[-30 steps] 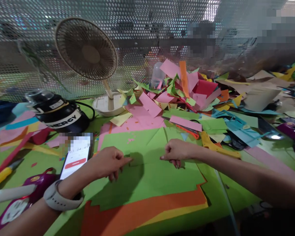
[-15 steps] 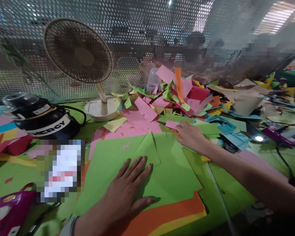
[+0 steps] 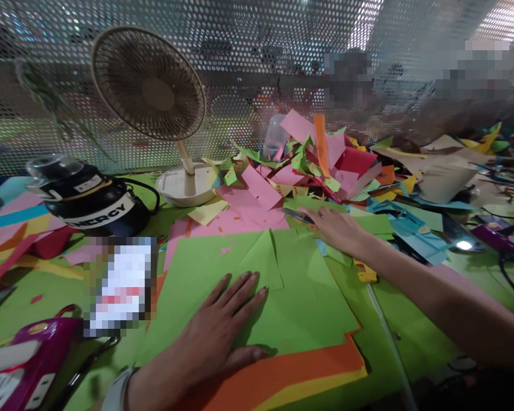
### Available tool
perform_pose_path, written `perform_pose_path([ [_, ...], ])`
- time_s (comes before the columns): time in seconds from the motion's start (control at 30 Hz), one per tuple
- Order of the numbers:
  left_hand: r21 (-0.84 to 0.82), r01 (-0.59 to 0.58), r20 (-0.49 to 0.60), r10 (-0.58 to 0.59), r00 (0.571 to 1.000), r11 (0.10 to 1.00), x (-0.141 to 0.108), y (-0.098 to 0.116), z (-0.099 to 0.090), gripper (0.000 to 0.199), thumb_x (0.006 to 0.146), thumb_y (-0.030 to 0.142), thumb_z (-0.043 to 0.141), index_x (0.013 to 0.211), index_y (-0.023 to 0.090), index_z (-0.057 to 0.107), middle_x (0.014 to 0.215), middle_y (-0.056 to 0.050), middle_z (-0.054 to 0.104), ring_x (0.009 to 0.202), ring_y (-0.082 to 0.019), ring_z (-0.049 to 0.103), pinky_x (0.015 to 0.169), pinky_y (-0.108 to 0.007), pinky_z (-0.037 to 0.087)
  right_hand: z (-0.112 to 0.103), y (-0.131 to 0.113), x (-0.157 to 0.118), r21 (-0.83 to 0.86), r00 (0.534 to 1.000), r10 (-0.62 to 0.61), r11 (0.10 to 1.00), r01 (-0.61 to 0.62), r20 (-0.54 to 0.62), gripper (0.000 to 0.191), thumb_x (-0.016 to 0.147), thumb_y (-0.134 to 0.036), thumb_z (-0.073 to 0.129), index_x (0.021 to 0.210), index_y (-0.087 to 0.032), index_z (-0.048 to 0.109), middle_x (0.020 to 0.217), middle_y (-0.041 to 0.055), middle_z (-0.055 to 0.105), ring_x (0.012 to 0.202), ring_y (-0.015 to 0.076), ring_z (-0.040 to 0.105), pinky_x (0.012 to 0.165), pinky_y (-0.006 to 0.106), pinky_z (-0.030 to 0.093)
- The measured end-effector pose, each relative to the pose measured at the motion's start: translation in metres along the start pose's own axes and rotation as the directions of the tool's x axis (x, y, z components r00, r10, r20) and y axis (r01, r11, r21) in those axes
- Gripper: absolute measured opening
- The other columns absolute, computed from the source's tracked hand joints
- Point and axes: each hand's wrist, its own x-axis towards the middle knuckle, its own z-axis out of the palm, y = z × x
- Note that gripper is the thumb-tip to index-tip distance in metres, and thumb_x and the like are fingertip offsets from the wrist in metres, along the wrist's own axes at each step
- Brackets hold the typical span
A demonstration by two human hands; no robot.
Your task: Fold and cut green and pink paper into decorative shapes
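My left hand (image 3: 223, 319) lies flat with fingers spread on a large green paper sheet (image 3: 308, 319). The sheet has a slit and a raised triangular flap (image 3: 263, 260) just beyond my fingertips. Orange paper (image 3: 300, 374) and a yellow edge show under it. Past the sheet's far right corner, my right hand (image 3: 336, 231) has its fingers closed around a slim tool with a dark blade and an orange part (image 3: 298, 216). The blade points left over paper scraps; its handle is mostly hidden by my fingers, so its exact kind is unclear.
A heap of coloured scraps (image 3: 308, 157) stands at the back beside a white fan (image 3: 184, 185). To the left are a black round container (image 3: 107, 214), a blurred-out phone (image 3: 126, 285) and a purple device (image 3: 47, 354). A clear stick with a yellow end (image 3: 365, 273) lies right.
My right hand has closed on the bladed tool, and the small pink scrap by its fingers no longer shows there. My left hand stays flat on the green sheet. The view has shifted slightly left.
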Motion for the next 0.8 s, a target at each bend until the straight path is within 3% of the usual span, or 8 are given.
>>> perform_pose_path([
  [0.13,-0.019,0.011,0.006,-0.011,1.0,1.0,0.0,0.0,0.0,0.085,0.087,0.071,0.038,0.152,0.021,0.018,0.154,-0.013,0.029,0.141,-0.032,0.028,0.115,-0.052,0.017,-0.002,0.002,-0.001,-0.015,1.0,-0.014,1.0,0.014,0.01,0.083,0.074,0.001,0.044,0.151,-0.02,0.023,0.126,0.0191,0.054,0.099,0.032,0.062,0.07,0.037,0.05],
  [0.33,-0.015,0.019,0.014,-0.019,1.0,1.0,0.0,0.0,0.002,0.085,0.087,0.072,0.037,0.152,0.021,0.018,0.155,-0.013,0.027,0.142,-0.031,0.025,0.114,-0.052,0.017,0.0,-0.001,-0.008,0.093,0.98,-0.102,0.988,0.12,-0.172,0.085,0.075,-0.009,0.048,0.153,-0.021,0.014,0.146,0.0183,0.036,0.123,0.0351,0.047,0.08,0.04,0.051],
  [0.4,-0.011,0.021,0.023,-0.021,1.0,1.0,0.0,0.0,0.003,0.085,0.087,0.072,0.037,0.152,0.021,0.018,0.155,-0.014,0.026,0.142,-0.031,0.025,0.114,-0.053,0.017,0.004,-0.007,-0.012,0.101,0.972,-0.147,0.981,0.168,-0.185,0.083,0.076,-0.009,0.047,0.152,-0.022,0.016,0.153,0.0161,0.026,0.127,0.0341,0.043,0.085,0.041,0.05],
  [0.47,-0.012,0.019,0.025,-0.019,1.0,1.0,0.0,0.0,0.002,0.085,0.087,0.072,0.037,0.152,0.021,0.018,0.154,-0.015,0.027,0.142,-0.031,0.025,0.114,-0.053,0.017,0.008,-0.014,-0.016,0.057,0.962,-0.192,0.977,0.206,-0.196,0.075,0.076,-0.009,0.048,0.148,-0.021,0.031,0.155,0.0144,0.023,0.131,0.0343,0.038,0.095,0.045,0.045],
  [0.57,-0.023,0.021,0.02,-0.021,1.0,1.0,0.0,0.0,0.002,0.084,0.087,0.072,0.036,0.152,0.021,0.019,0.154,-0.015,0.027,0.142,-0.032,0.026,0.114,-0.053,0.017,0.014,-0.019,-0.017,0.01,0.959,-0.184,0.982,0.19,-0.216,0.053,0.079,-0.016,0.052,0.132,-0.018,0.054,0.152,0.0157,0.029,0.136,0.0361,0.031,0.105,0.051,0.032],
  [0.8,-0.001,0.022,0.028,-0.022,0.999,1.0,-0.001,0.0,0.004,0.083,0.088,0.071,0.035,0.152,0.021,0.017,0.155,-0.014,0.025,0.142,-0.032,0.024,0.114,-0.053,0.017,0.015,-0.006,-0.001,0.099,0.973,-0.038,0.993,0.062,-0.229,0.051,0.086,-0.05,0.052,0.126,-0.018,0.06,0.134,0.0165,0.051,0.128,0.0363,0.038,0.104,0.052,0.03],
])
